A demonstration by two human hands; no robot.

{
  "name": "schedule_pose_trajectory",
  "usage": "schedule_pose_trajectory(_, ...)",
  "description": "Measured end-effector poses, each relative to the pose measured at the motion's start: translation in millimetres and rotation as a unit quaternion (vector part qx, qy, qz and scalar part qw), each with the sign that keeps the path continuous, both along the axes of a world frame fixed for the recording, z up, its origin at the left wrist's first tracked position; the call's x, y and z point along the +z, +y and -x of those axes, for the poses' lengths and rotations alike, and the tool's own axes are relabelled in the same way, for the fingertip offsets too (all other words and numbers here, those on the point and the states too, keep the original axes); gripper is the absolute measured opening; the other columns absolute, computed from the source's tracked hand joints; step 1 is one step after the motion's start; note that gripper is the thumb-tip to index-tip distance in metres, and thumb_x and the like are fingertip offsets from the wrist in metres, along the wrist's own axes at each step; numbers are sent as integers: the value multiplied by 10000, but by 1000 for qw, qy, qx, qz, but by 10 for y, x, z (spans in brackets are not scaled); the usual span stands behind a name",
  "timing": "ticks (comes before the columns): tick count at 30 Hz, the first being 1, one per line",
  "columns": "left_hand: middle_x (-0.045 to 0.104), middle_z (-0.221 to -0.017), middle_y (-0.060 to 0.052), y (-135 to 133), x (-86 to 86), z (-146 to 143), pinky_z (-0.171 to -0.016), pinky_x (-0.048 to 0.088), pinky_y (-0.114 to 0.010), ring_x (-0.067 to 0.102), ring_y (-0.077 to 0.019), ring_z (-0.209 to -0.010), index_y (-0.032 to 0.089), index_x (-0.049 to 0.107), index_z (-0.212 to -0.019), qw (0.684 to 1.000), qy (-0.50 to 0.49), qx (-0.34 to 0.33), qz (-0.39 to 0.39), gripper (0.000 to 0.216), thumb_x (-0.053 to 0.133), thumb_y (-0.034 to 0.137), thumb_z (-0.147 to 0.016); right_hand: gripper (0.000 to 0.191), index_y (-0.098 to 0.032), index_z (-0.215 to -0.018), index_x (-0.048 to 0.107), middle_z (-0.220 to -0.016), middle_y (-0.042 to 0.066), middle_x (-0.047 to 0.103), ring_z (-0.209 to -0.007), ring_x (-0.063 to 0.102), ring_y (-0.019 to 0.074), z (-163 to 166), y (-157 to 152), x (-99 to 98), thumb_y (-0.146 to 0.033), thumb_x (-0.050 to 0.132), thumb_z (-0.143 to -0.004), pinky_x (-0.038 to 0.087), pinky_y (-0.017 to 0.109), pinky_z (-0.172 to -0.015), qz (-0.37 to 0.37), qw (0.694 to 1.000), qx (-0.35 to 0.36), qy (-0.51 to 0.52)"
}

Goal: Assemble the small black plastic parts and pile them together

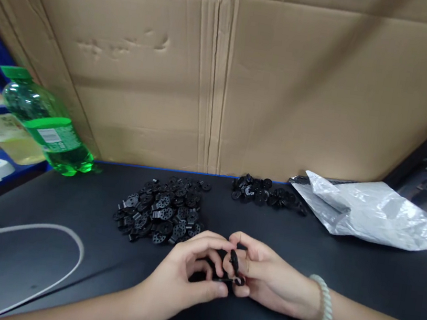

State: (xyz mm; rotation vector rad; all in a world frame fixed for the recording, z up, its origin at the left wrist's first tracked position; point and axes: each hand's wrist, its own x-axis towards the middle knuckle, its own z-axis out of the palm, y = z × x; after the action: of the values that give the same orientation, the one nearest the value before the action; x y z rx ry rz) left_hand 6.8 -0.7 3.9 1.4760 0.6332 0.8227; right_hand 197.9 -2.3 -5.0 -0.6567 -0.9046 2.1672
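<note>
Close together near the table's front, my two hands meet around small black plastic parts. My right hand (270, 276) pinches a black plastic disc (234, 261) between thumb and fingers. Just below the disc, a second small black part (239, 281) with a rounded end shows at the fingertips. My left hand (186, 270) is curled, its thumb and fingers closed on a thin dark edge of this lower part; the curled fingers hide most of it. Whether the two parts are joined I cannot tell. Behind my left hand lies a large pile of black perforated plastic discs with clips (164, 211).
A smaller heap of black parts (264, 191) lies at the back, beside a crumpled silver-white plastic bag (373, 211). A green bottle (49, 126) leans at the left by a blue rack. A pale cable (80, 247) loops over the table's left. Cardboard (149, 77) walls the back.
</note>
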Motion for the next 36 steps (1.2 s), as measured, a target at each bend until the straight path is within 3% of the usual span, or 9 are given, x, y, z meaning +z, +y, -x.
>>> schedule_pose_trajectory(7,637,-784,7,28,75,6,-711,494,-266,611,-141,-752,161,668,-788,995,13,77,57,161,763,108,-669,289,-168,-873,506,-768,-5,539,-623,500,86,17,-39,44,-385,684,-804,392,208,-537,-115,988,-49,-87)
schedule_pose_trajectory(12,648,-651,9,-63,76,-40,-643,488,-256,618,-129,-628,134,685,-706,983,18,141,118,182,821,185,-597,310,-157,-802,540,-655,-28,461,-520,428,70,2,-116,50,-458,581,-859,355,196,-474,-283,909,-49,-301)
schedule_pose_trajectory(15,650,-674,-15,-144,65,-59,-649,505,-287,625,-152,-627,117,733,-727,981,8,152,117,278,858,270,-531,329,-171,-803,567,-646,-17,461,-535,451,89,13,-155,-37,-481,502,-892,378,190,-467,-318,880,-23,-351)
schedule_pose_trajectory(23,649,-611,-7,-290,35,-53,-659,472,-291,569,-120,-580,129,779,-706,962,-44,185,194,331,882,329,-462,408,-179,-702,537,-585,-12,543,-446,487,83,55,-264,-88,-556,490,-853,396,179,-448,-284,866,-14,-411)
schedule_pose_trajectory(28,638,-613,-6,-270,28,-92,-667,475,-294,572,-120,-587,122,770,-725,959,-24,197,203,317,870,301,-484,479,-178,-690,556,-559,-8,539,-446,487,93,69,-251,-63,-635,484,-816,394,191,-448,-249,885,-12,-394)
schedule_pose_trajectory(33,633,-1117,-68,-508,0,270,-757,520,-327,639,-206,-887,265,679,-1121,981,85,126,120,588,835,254,-555,521,-157,-689,601,-551,-11,504,-433,435,84,45,-152,-44,-671,537,-749,363,201,-430,-236,888,-29,-393)
schedule_pose_trajectory(34,632,-1146,-48,-599,-19,404,-745,532,-328,642,-222,-909,314,680,-1110,972,145,143,115,650,871,241,-494,519,-154,-697,610,-559,-11,501,-432,432,81,31,-112,-50,-664,536,-754,360,204,-431,-236,886,-46,-396)
schedule_pose_trajectory(35,666,-1082,-14,-695,-42,544,-725,541,-329,649,-231,-902,354,700,-1047,946,203,229,105,607,886,258,-477,512,-151,-699,613,-569,-10,503,-435,435,81,16,-66,-59,-651,531,-766,361,207,-432,-235,884,-64,-399)
schedule_pose_trajectory(36,676,-1066,-14,-790,-69,680,-742,541,-356,641,-252,-944,358,691,-1051,929,226,272,106,518,856,269,-568,503,-149,-692,610,-578,-6,507,-436,440,83,1,-13,-70,-637,525,-778,366,211,-432,-232,884,-79,-399)
